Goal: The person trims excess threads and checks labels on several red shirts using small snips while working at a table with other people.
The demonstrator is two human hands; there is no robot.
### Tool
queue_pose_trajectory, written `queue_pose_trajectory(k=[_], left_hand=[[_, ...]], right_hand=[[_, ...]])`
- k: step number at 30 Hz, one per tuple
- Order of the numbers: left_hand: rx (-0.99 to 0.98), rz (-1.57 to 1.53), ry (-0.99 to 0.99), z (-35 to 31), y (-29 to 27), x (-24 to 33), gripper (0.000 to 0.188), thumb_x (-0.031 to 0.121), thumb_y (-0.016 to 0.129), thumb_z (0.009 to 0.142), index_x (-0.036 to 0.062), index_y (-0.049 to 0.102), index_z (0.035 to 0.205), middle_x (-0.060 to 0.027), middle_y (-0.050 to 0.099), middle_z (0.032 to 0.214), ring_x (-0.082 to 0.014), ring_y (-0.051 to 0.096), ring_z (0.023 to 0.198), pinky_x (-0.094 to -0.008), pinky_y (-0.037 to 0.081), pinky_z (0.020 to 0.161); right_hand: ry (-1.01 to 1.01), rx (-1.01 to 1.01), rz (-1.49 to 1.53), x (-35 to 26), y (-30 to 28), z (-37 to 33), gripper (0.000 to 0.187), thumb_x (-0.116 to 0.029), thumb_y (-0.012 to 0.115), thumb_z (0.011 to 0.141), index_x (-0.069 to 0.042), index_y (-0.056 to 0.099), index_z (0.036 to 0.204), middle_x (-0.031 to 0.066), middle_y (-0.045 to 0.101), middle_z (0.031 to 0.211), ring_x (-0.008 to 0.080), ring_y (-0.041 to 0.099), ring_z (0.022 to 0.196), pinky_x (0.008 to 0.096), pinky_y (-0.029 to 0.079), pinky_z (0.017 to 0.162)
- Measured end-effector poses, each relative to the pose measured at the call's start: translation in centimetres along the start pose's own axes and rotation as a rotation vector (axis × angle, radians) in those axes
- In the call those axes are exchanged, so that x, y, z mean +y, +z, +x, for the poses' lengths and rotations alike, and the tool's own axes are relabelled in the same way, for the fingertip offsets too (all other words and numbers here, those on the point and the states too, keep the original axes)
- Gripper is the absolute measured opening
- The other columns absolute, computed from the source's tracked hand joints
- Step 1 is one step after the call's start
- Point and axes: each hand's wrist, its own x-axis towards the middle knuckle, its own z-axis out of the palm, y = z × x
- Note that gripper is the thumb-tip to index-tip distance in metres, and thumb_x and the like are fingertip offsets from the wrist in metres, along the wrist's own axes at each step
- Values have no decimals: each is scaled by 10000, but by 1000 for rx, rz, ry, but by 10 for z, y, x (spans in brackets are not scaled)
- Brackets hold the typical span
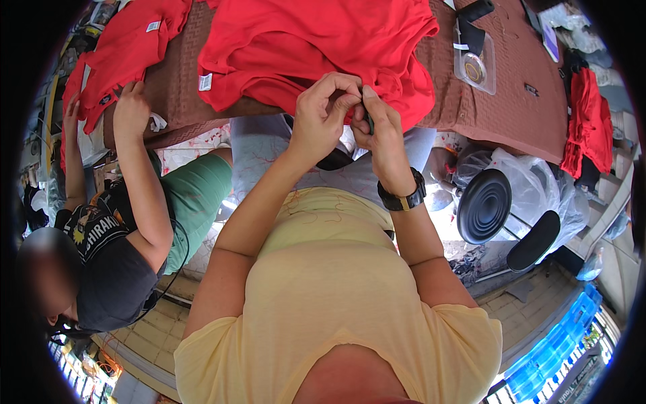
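Left grip (324,121) is pinched closed, contents unclear; right grip (382,131) curls round a dark object (368,120) that, if sharp and tilted, might nick the red garment (323,44) just beyond.

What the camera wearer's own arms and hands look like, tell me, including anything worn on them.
Short, loose, pale yellow sleeves end above the elbows, leaving both forearms bare. The left hand and right hand are ungloved. A broad black wristband with a small gold-coloured part circles the right wrist; the left has none.
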Motion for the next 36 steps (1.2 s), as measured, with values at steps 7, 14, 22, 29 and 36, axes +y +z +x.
queue_pose_trajectory(k=[7, 14, 22, 29, 36], left_hand=[[-1, 9, -30, 2, -3, -5, 45, -85, 610, 911, -44, 593, 903, -95, 649, 977, -119, 649, 747, -258, 523, 703], [-55, -44, -90, 1, -4, -5, 28, -58, 609, 941, -31, 609, 933, -103, 635, 1065, -137, 635, 865, -270, 518, 791], [-279, 466, -196, -13, -39, 31, 146, 3, 714, 851, -23, 635, 971, -109, 645, 1001, -215, 644, 928, -338, 509, 820], [19, 578, 93, -4, -15, 21, 308, 76, 755, 849, -16, 590, 1092, -102, 591, 900, -235, 589, 825, -355, 496, 778], [68, 178, -127, 23, -15, -1, 105, 43, 670, 943, 20, 573, 976, -19, 596, 883, -86, 576, 826, -258, 471, 741]], right_hand=[[25, -18, 14, 6, -6, 16, 431, -412, 499, 1047, -100, 487, 749, -72, 348, 608, 36, 265, 460, 238, 183, 432], [30, -33, 1, 5, -9, 16, 429, -429, 514, 1033, -102, 492, 756, -68, 346, 615, 41, 270, 461, 241, 182, 438], [-65, -108, -2, -14, -37, 5, 255, -303, 561, 995, -89, 549, 857, -63, 381, 636, 34, 304, 520, 224, 186, 470], [-691, 70, -642, -15, -47, 19, 322, 116, 667, 730, 12, 601, 1027, 76, 555, 1052, 79, 484, 702, 263, 439, 599], [-671, -35, -691, -18, -50, 30, 113, 21, 660, 884, 17, 676, 996, 58, 614, 897, 111, 543, 729, 264, 422, 629]])
